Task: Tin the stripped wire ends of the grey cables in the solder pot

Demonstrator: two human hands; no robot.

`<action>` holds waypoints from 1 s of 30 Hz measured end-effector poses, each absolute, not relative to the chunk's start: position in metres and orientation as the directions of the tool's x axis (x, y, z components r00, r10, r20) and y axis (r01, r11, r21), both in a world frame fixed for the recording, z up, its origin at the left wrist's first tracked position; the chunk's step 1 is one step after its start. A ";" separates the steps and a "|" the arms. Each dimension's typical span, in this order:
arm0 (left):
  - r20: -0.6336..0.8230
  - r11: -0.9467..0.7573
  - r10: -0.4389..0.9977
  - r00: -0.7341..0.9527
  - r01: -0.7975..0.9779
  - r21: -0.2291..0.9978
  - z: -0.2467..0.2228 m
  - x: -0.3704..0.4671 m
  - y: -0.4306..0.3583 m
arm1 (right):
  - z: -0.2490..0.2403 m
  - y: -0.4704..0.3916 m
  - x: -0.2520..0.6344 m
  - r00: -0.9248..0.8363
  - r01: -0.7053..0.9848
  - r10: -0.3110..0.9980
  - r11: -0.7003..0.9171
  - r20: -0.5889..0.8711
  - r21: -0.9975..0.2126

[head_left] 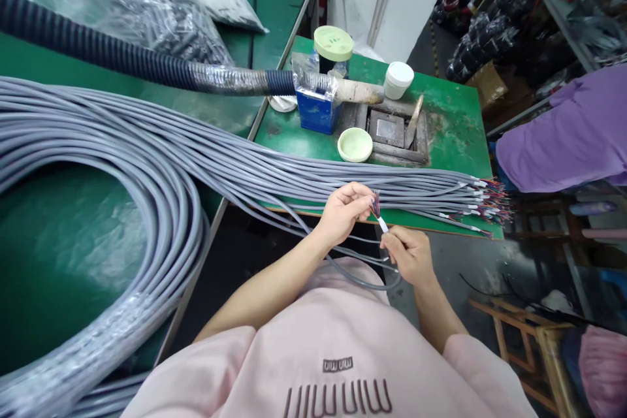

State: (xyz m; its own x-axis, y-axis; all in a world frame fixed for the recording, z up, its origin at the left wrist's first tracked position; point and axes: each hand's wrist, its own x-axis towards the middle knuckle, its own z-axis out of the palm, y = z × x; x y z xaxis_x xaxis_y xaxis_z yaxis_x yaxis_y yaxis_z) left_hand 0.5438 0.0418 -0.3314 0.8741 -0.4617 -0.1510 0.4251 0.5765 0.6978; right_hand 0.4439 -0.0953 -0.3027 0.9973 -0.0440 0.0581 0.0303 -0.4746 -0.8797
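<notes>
Close to my body, my right hand is closed round a grey cable just below its white-wrapped end. Thin coloured wires fan upward out of that end. My left hand pinches at the left side of these wires with thumb and fingers. Behind both hands, a thick bundle of grey cables runs along the green table's front edge. Its stripped ends show red and blue wires at the right.
A ribbed black hose ends above a square metal pot. Around it are a blue box, a pale green bowl and a white tub. A person in purple is at the right.
</notes>
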 end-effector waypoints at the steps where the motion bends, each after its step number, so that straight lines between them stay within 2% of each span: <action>1: -0.146 0.574 -0.460 0.876 0.419 0.703 -0.331 0.544 0.042 | -0.303 -0.095 0.444 0.997 0.031 -0.043 -0.477 0.059 -0.879; 13: -0.176 0.531 -0.507 0.844 0.466 0.707 -0.331 0.547 0.044 | -0.299 -0.095 0.444 0.998 0.034 -0.032 -0.495 0.057 -0.868; 23: -0.156 0.495 -0.508 0.847 0.436 0.752 -0.332 0.549 0.045 | -0.299 -0.095 0.445 0.998 0.004 -0.053 -0.509 0.036 -0.861; 30: -0.139 0.498 -0.453 0.881 0.379 0.780 -0.334 0.541 0.037 | -0.303 -0.104 0.455 0.992 -0.121 -0.089 -0.366 -0.095 -0.923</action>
